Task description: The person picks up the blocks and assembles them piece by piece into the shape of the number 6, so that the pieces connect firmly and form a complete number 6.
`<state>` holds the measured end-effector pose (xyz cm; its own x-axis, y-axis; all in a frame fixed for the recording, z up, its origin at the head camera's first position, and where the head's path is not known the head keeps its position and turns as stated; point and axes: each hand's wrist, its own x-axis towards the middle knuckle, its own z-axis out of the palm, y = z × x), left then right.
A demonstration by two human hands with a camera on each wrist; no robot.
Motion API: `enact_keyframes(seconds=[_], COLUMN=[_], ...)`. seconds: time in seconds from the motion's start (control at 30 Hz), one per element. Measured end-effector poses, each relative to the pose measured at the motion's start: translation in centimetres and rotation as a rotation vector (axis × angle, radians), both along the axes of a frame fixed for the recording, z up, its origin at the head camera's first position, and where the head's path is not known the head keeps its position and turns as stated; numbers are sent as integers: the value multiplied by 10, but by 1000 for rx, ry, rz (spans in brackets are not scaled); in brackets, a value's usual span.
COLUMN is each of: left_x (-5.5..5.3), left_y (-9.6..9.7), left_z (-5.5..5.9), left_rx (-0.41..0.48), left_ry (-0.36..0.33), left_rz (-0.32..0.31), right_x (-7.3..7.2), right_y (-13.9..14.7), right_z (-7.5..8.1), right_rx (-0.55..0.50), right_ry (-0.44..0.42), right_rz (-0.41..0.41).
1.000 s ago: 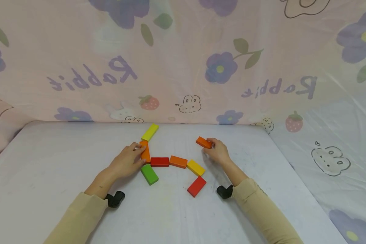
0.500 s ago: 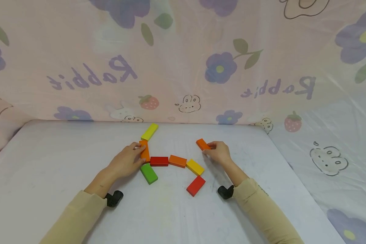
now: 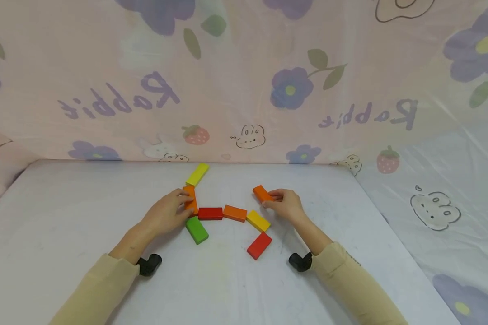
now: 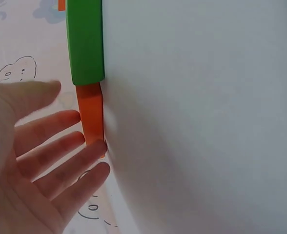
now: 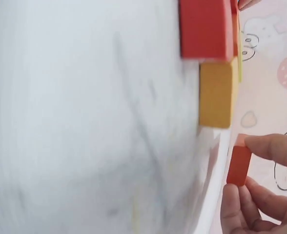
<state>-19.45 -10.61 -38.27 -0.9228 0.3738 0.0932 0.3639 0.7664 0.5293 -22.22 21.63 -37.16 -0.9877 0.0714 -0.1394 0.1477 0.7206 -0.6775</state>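
Nearest are two beige fabric sleeves point(image 3: 97, 291), with small black devices point(image 3: 149, 265) at the wrists, over a smooth white tabletop point(image 3: 227, 289). A bright red rectangular block point(image 3: 259, 246) lies aslant on the right; a grass-green rectangular block point(image 3: 197, 230) slants on the left. Just beyond, a deep-yellow rectangular block point(image 3: 258, 221) meets the bright red one's far end, and from it a mid-orange rectangular block point(image 3: 235, 213) and a dark red rectangular block point(image 3: 210, 213) curve leftward, nearly end to end.

The left hand point(image 3: 166, 212) lies along a long orange rectangular block point(image 3: 193, 202), its fingers extended and loosely spread, touching rather than gripping; that block sits just past the green one, beside the dark red one's left end. On the other side, well apart from the row, the right hand point(image 3: 288, 205) pinches a vivid orange rectangular block point(image 3: 262, 193) between thumb and fingers; whether it touches the tabletop I cannot tell.

Farther, a lemon-yellow rectangular block point(image 3: 197, 174) leans away from the long orange one's far end. Behind hangs a pale pink curtain point(image 3: 236, 81) printed with purple flowers, strawberries and rabbit faces.
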Motion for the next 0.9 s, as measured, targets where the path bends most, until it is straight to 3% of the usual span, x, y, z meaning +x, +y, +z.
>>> enact_keyframes(seconds=[0.27,0.9], left_x=[8,7], left_y=[-5,-7], left_z=[-1,0], left_rx=[-25,-32], left_ry=[-52,-82], left_rz=[-27,-39], right_x=[12,36], right_y=[-11,-34], right_z=[1,-1], right_rx=[-34,-121], right_ry=[7,61], right_rz=[36,198])
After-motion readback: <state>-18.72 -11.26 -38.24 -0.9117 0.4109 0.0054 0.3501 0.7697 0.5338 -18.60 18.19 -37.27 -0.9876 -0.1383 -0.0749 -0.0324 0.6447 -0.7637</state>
